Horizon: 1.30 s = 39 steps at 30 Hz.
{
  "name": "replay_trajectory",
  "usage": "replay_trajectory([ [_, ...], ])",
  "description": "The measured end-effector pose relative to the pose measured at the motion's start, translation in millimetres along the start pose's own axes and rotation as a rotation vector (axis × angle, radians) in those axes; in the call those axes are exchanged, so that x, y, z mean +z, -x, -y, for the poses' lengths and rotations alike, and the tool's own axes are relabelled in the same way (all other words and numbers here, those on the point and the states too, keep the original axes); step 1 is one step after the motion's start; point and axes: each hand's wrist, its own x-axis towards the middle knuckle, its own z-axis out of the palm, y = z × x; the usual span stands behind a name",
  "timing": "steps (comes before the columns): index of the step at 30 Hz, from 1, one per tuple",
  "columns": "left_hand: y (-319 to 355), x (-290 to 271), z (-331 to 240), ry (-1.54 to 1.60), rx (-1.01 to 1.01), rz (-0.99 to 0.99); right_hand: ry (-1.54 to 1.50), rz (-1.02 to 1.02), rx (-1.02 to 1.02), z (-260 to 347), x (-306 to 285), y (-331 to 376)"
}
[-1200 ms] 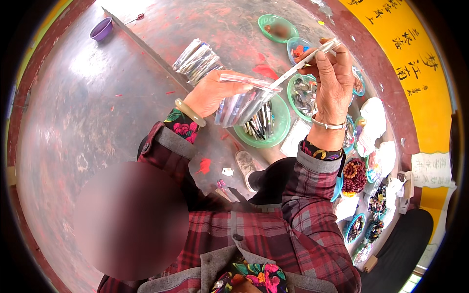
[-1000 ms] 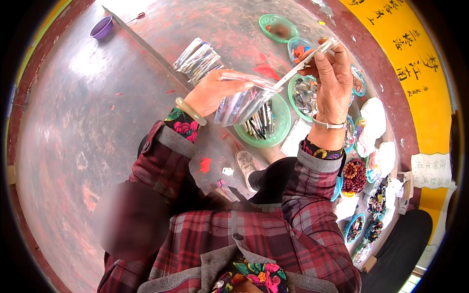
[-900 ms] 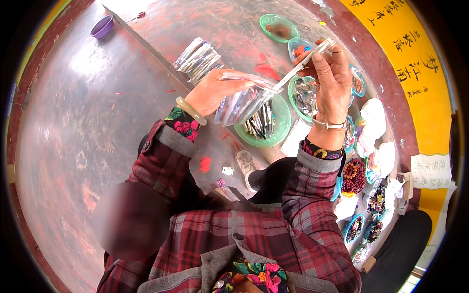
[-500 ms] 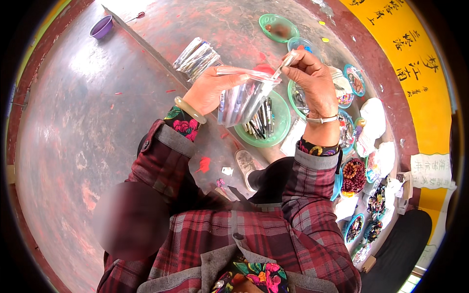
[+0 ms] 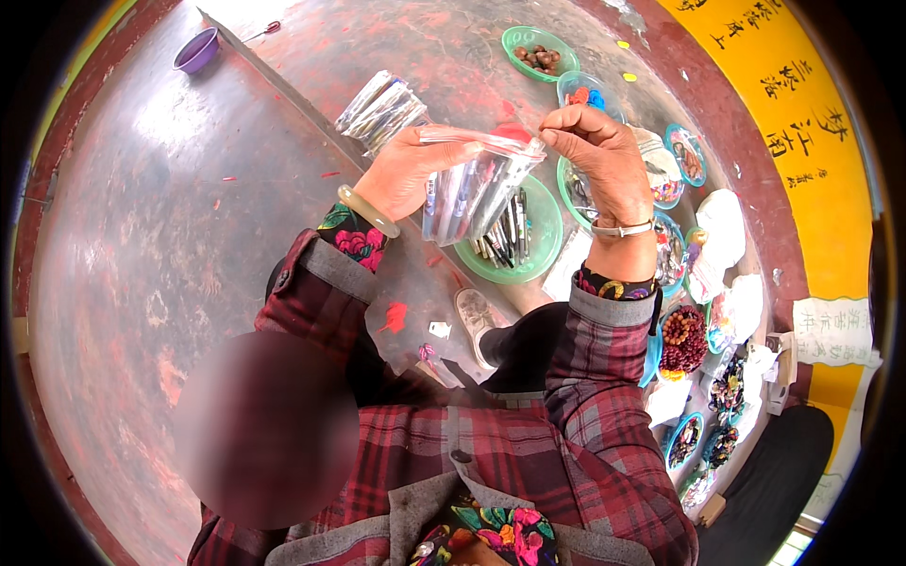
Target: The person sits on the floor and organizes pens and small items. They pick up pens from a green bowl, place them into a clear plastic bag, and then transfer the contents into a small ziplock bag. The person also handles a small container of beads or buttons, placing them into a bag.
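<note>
Here the left hand grips a clear plastic bag of pens by its upper edge, holding it up above the green bowl of loose pens. At about three o'clock from the bag's mouth, the right hand pinches the bag's far corner between fingertips. The step in hand looks like closing the filled bag. The next move probably calls for pressing the mouth flat while the left hand keeps it level. A stack of clear bags lies at eleven o'clock.
</note>
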Motion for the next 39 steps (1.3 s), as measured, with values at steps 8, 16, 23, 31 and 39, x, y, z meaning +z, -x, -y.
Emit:
replay_trajectory([
  [8, 0, 5, -5, 0.094, -0.008, 0.012, 0.221, 0.105, -0.108, 1, 4, -1],
  [16, -2, -3, -6, 0.253, 0.015, 0.007, -0.204, 0.149, 0.025, -23, 4, -7],
  [23, -2, -2, -12, 0.264, 0.063, -0.012, -0.367, 0.448, 0.335, -70, 38, -4],
  [31, -3, -2, -6, 0.379, 0.058, -0.064, -0.632, 0.205, 0.247, -55, 36, -7],
  [39, -5, 3, 12, 0.314, -0.052, -0.164, -0.581, 0.099, 0.249, -50, 33, -10],
])
